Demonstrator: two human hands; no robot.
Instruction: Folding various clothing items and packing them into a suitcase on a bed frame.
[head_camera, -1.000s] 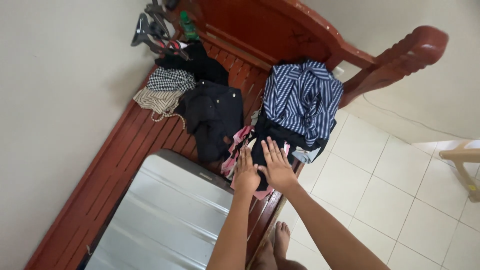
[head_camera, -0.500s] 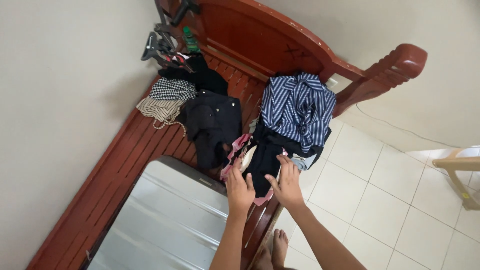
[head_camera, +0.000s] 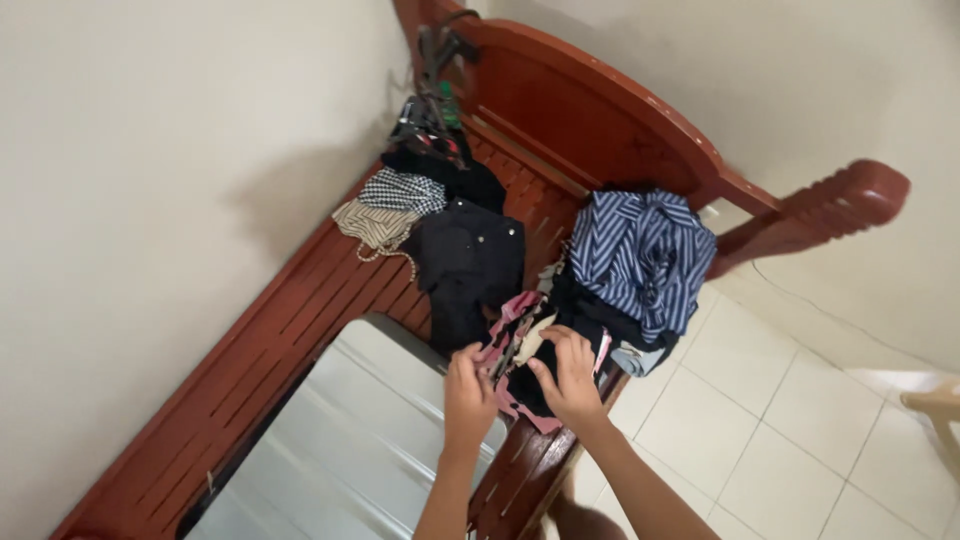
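left hand (head_camera: 468, 388): fingers curled, pinching the edge of the pink garment (head_camera: 508, 345) near the bench's front rail
right hand (head_camera: 568, 378): fingers bent, pressing down on the dark garment (head_camera: 545, 370) lying on the pink one; can't tell if it actually grips cloth
hands: close together, not touching, both on the same small pile
pile location: front edge of the wooden bench (head_camera: 300, 300), between the silver suitcase (head_camera: 340, 440) and the striped shirt (head_camera: 640, 250)
striped shirt: blue and white, bunched in a heap at the armrest end, just behind the pile
black jacket (head_camera: 468, 262): crumpled mid-seat, unfolded
checked cloth (head_camera: 402, 190) + beige striped cloth (head_camera: 372, 222): loosely laid at the far end near the wall
hangers (head_camera: 428, 100): dark, bundled in the far corner
suitcase: lid shut, lying flat on the seat
progress (judgement): early. Nothing visible looks neatly folded; only the pink/dark pile is being handled
left: striped shirt, jacket, both small cloths all untouched
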